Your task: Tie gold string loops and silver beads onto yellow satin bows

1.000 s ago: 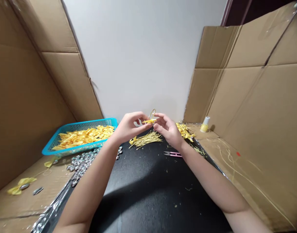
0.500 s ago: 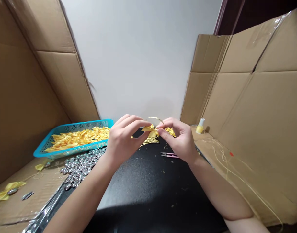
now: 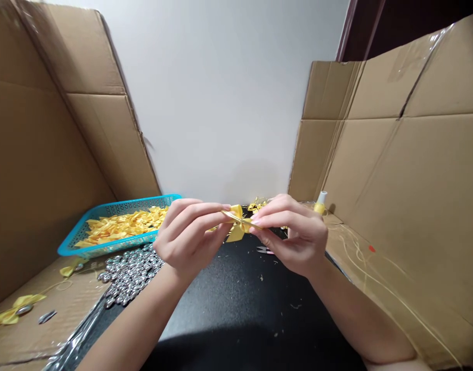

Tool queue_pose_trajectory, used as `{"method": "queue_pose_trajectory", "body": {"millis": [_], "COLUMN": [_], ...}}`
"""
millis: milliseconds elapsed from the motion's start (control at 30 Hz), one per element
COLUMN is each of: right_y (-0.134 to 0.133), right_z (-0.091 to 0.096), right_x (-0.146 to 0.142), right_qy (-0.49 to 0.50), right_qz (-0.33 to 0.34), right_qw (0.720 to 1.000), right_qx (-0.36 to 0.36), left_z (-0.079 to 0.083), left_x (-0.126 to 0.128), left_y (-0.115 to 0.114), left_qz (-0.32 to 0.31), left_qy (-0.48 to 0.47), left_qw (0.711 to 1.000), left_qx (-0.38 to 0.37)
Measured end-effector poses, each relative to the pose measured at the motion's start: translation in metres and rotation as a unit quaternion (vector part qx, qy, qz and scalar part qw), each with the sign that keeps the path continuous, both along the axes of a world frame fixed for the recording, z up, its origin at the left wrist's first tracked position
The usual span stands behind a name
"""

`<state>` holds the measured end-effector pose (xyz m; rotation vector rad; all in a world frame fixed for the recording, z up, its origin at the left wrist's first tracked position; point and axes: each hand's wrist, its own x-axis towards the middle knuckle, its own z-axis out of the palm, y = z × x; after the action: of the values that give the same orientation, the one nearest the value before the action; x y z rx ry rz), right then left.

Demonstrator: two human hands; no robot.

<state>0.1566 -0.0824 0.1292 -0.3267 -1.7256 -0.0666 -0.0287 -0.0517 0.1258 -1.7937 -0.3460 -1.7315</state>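
A small yellow ribbon bow [image 3: 235, 236] is held up above the black work surface, between my two hands. A thin gold tie [image 3: 233, 216] crosses its middle. My left hand [image 3: 188, 232] is closed in a pinch on the bow's left side, with one end of the tie at its fingertips. From the other side, my right hand [image 3: 298, 232] pinches the bow near its centre, along with the tie. The fingers hide part of the bow. Below and behind my right hand lie small pink-handled thread snips [image 3: 264, 250], partly covered.
A blue basket [image 3: 76, 251] of yellow bows stands at left, beside a pile of silver beads [image 3: 131, 273]. A loose bow [image 3: 17, 309] lies on cardboard. Gold ties [image 3: 257, 204] lie behind my hands; a small bottle [image 3: 322, 200] stands at right. Cardboard walls flank both sides.
Both hands have come slightly lower, and the bow has turned. The tie, which was arched loosely above the bow, now lies across its middle, with its left end at my left fingertips.
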Motion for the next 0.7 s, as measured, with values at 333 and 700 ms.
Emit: {"method": "queue_pose_trajectory", "body": {"millis": [333,700], "right_y": [-0.0008,0.003], "right_z": [0.0018,0.0011], "right_x": [-0.0002,0.0035], "right_qy": [0.023,0.035], "right_qz": [0.003,0.002], "right_qw": [1.0,0.999], "right_qx": [-0.018,-0.04], "left_z": [0.0019,0.0025], "left_x": [-0.0015,-0.0012], "left_y": [-0.0005,-0.0007], "left_qz": [0.008,0.012], "left_qy": [0.005,0.017], "left_qw": [1.0,0.999], "left_qx": [-0.001,-0.035]}}
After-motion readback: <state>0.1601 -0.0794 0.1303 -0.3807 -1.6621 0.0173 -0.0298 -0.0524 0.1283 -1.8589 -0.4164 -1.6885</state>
